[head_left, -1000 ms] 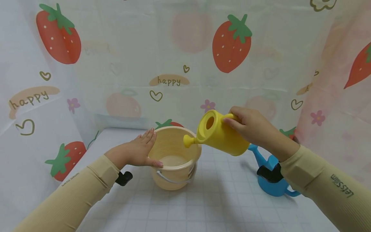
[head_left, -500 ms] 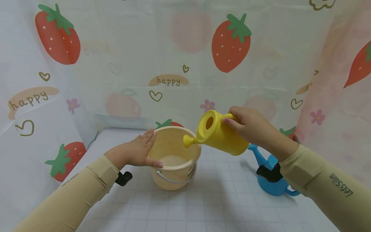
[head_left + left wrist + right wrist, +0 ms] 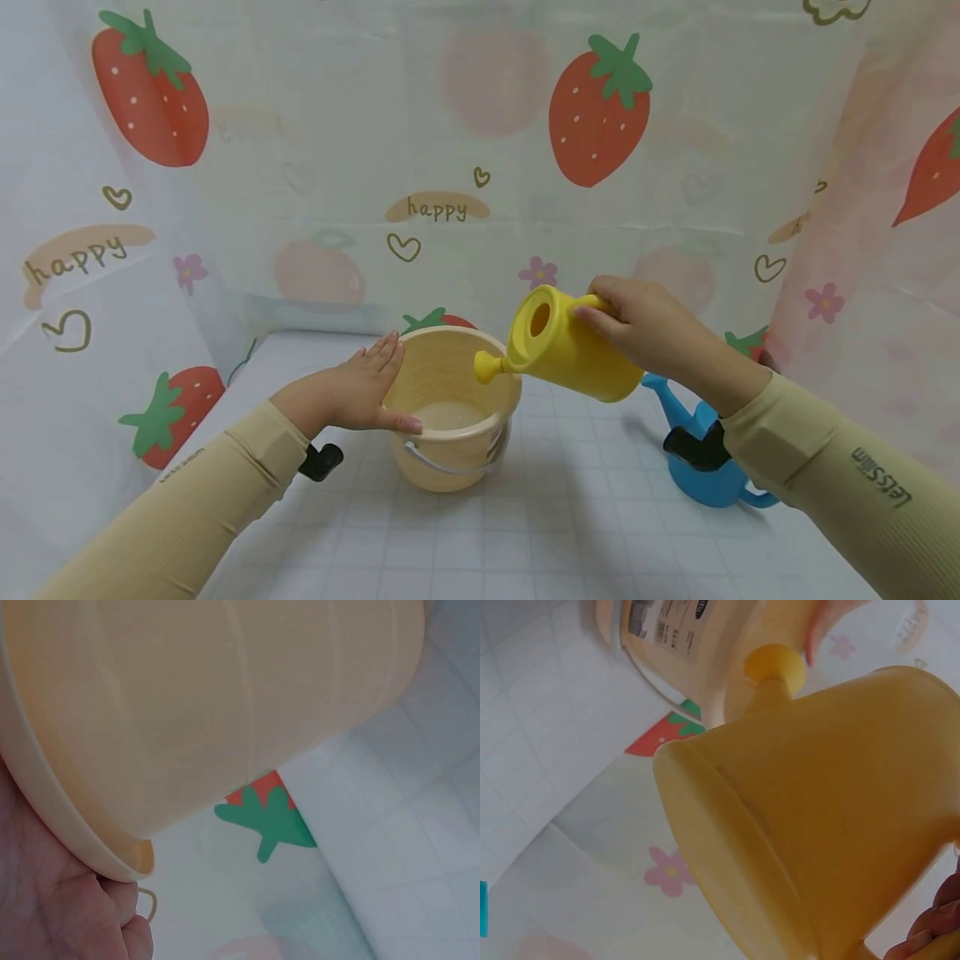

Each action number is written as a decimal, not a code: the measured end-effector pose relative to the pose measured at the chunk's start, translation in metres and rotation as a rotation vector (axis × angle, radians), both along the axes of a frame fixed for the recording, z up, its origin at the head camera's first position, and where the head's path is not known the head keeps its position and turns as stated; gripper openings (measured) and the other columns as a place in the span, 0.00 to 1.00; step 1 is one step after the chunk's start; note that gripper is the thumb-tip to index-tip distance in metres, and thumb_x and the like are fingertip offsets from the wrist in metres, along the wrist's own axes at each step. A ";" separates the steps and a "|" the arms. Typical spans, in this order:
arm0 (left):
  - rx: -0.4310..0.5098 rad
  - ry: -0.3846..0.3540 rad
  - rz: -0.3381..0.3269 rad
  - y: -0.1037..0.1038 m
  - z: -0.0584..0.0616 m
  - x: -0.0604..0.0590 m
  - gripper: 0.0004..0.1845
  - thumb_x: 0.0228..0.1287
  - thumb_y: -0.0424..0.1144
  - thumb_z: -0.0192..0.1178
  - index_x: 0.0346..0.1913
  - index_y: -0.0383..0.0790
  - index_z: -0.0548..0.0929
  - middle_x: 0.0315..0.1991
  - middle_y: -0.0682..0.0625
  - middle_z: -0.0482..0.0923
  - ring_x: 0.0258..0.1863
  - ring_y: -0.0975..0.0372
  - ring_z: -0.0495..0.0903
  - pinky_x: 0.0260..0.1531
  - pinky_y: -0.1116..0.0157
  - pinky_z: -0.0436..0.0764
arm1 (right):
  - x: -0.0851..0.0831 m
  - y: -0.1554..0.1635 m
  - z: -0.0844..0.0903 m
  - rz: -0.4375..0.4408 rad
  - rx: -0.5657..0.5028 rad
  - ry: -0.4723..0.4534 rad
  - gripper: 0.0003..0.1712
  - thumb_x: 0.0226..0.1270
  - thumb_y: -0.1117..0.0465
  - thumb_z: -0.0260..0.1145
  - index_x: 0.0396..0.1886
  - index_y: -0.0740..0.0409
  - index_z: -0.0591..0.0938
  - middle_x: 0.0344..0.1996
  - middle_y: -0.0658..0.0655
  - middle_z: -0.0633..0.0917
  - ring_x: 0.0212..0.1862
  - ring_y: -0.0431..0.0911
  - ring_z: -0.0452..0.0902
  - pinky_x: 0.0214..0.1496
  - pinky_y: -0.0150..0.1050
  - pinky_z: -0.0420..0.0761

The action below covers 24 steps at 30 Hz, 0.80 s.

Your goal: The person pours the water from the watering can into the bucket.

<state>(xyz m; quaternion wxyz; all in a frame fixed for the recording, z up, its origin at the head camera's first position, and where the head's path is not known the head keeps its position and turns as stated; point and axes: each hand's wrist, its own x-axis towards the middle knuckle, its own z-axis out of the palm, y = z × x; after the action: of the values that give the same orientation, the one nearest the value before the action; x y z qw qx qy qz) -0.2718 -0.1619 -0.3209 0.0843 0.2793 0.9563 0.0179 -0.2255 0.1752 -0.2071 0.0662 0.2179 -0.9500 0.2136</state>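
A cream plastic bucket stands on the white checked table, a little pale liquid in its bottom. My left hand rests flat against its left rim, fingers straight; the left wrist view shows the bucket wall and the palm at the rim. My right hand grips the handle of a yellow watering can, held tilted with its spout over the bucket's right rim. The right wrist view fills with the can's body and its spout before the bucket.
A blue watering can stands on the table at the right, partly behind my right forearm. Strawberry-print cloth closes in the back and both sides. The checked tabletop stretches toward me in front of the bucket.
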 end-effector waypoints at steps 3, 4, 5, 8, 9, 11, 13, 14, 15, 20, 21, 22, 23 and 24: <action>-0.001 -0.002 0.001 0.000 0.000 0.000 0.68 0.40 0.81 0.43 0.69 0.26 0.39 0.70 0.34 0.30 0.70 0.46 0.34 0.65 0.48 0.45 | 0.001 0.000 0.001 0.000 0.000 -0.007 0.16 0.66 0.47 0.56 0.35 0.57 0.75 0.25 0.54 0.78 0.28 0.47 0.73 0.31 0.36 0.76; -0.001 -0.001 0.001 0.000 0.000 0.000 0.68 0.40 0.81 0.43 0.69 0.26 0.40 0.70 0.34 0.30 0.70 0.46 0.34 0.65 0.48 0.45 | 0.001 -0.001 0.001 0.001 0.002 -0.007 0.16 0.66 0.48 0.56 0.35 0.57 0.75 0.26 0.54 0.78 0.28 0.47 0.73 0.31 0.36 0.76; -0.001 0.000 0.000 0.000 0.000 0.000 0.68 0.40 0.81 0.43 0.69 0.26 0.40 0.70 0.34 0.30 0.70 0.46 0.34 0.65 0.48 0.45 | 0.001 -0.001 0.001 0.001 0.003 -0.008 0.16 0.66 0.48 0.56 0.35 0.57 0.75 0.26 0.54 0.78 0.28 0.47 0.73 0.31 0.36 0.76; -0.001 0.004 0.001 0.000 -0.001 -0.001 0.68 0.41 0.81 0.43 0.69 0.26 0.40 0.70 0.34 0.30 0.70 0.46 0.34 0.65 0.48 0.45 | 0.001 -0.001 0.001 0.004 0.008 -0.001 0.16 0.66 0.48 0.56 0.34 0.57 0.75 0.25 0.54 0.78 0.28 0.47 0.73 0.30 0.36 0.76; 0.000 0.005 0.001 0.000 -0.001 -0.001 0.68 0.41 0.81 0.43 0.69 0.26 0.40 0.70 0.34 0.30 0.70 0.46 0.34 0.65 0.48 0.45 | 0.000 -0.001 0.001 0.005 0.010 0.003 0.16 0.66 0.48 0.56 0.34 0.57 0.75 0.25 0.54 0.78 0.28 0.47 0.73 0.30 0.36 0.76; 0.001 0.004 0.002 0.000 -0.001 0.000 0.68 0.41 0.81 0.43 0.69 0.26 0.40 0.70 0.34 0.30 0.70 0.46 0.34 0.65 0.48 0.45 | 0.000 -0.001 0.001 0.007 0.015 0.008 0.16 0.66 0.48 0.56 0.34 0.57 0.75 0.25 0.54 0.77 0.27 0.46 0.72 0.30 0.35 0.76; -0.001 0.002 0.004 0.000 -0.001 0.000 0.68 0.41 0.81 0.43 0.69 0.26 0.40 0.70 0.34 0.30 0.70 0.46 0.34 0.65 0.48 0.45 | 0.000 -0.001 0.001 0.009 0.020 0.015 0.16 0.66 0.48 0.56 0.33 0.57 0.75 0.24 0.54 0.77 0.27 0.46 0.72 0.30 0.35 0.75; 0.000 0.001 0.005 0.000 -0.001 0.000 0.68 0.41 0.81 0.43 0.69 0.26 0.40 0.70 0.34 0.30 0.70 0.46 0.34 0.65 0.47 0.45 | 0.000 -0.001 0.001 0.011 0.022 0.018 0.16 0.66 0.48 0.56 0.33 0.57 0.75 0.24 0.53 0.77 0.27 0.46 0.72 0.30 0.35 0.75; -0.001 0.001 0.005 0.000 -0.001 0.000 0.68 0.41 0.81 0.43 0.69 0.26 0.40 0.70 0.34 0.30 0.70 0.46 0.34 0.65 0.47 0.45 | 0.000 -0.001 0.001 0.013 0.022 0.019 0.16 0.66 0.48 0.56 0.33 0.57 0.75 0.24 0.53 0.77 0.27 0.46 0.72 0.30 0.35 0.75; -0.002 -0.002 0.007 0.000 0.000 0.000 0.68 0.41 0.81 0.43 0.69 0.26 0.39 0.70 0.34 0.30 0.70 0.47 0.34 0.65 0.47 0.45 | -0.001 -0.002 0.001 0.029 0.017 0.019 0.15 0.67 0.49 0.56 0.32 0.57 0.75 0.23 0.53 0.76 0.27 0.46 0.72 0.29 0.35 0.75; -0.001 -0.005 0.008 0.000 0.000 0.000 0.68 0.41 0.81 0.44 0.69 0.27 0.39 0.70 0.35 0.30 0.70 0.47 0.34 0.65 0.48 0.45 | -0.001 -0.002 0.001 0.033 0.015 0.017 0.15 0.67 0.49 0.56 0.32 0.57 0.75 0.23 0.53 0.76 0.27 0.46 0.72 0.29 0.35 0.75; -0.001 -0.008 0.010 0.000 0.000 0.000 0.68 0.41 0.81 0.44 0.69 0.27 0.39 0.71 0.35 0.30 0.70 0.47 0.34 0.65 0.48 0.45 | -0.001 -0.002 0.001 0.036 0.015 0.017 0.15 0.67 0.49 0.56 0.32 0.57 0.75 0.23 0.53 0.76 0.27 0.46 0.72 0.29 0.35 0.75; -0.002 -0.010 0.012 0.000 0.000 0.001 0.68 0.41 0.80 0.44 0.69 0.27 0.39 0.71 0.35 0.30 0.70 0.47 0.34 0.65 0.48 0.44 | -0.001 -0.002 0.001 0.039 0.016 0.016 0.15 0.67 0.49 0.56 0.32 0.57 0.75 0.23 0.53 0.76 0.27 0.46 0.72 0.29 0.35 0.75; -0.003 -0.013 0.013 0.000 0.000 0.001 0.68 0.41 0.80 0.44 0.69 0.27 0.39 0.71 0.35 0.30 0.70 0.47 0.34 0.65 0.47 0.44 | -0.001 -0.003 0.001 0.040 0.015 0.014 0.15 0.66 0.49 0.56 0.32 0.57 0.75 0.23 0.53 0.76 0.27 0.46 0.72 0.29 0.35 0.75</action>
<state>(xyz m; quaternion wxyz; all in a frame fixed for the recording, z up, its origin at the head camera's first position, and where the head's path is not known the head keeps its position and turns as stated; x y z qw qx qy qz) -0.2710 -0.1616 -0.3209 0.0906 0.2727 0.9576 0.0190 -0.2265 0.1725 -0.2064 0.0669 0.2391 -0.9465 0.2061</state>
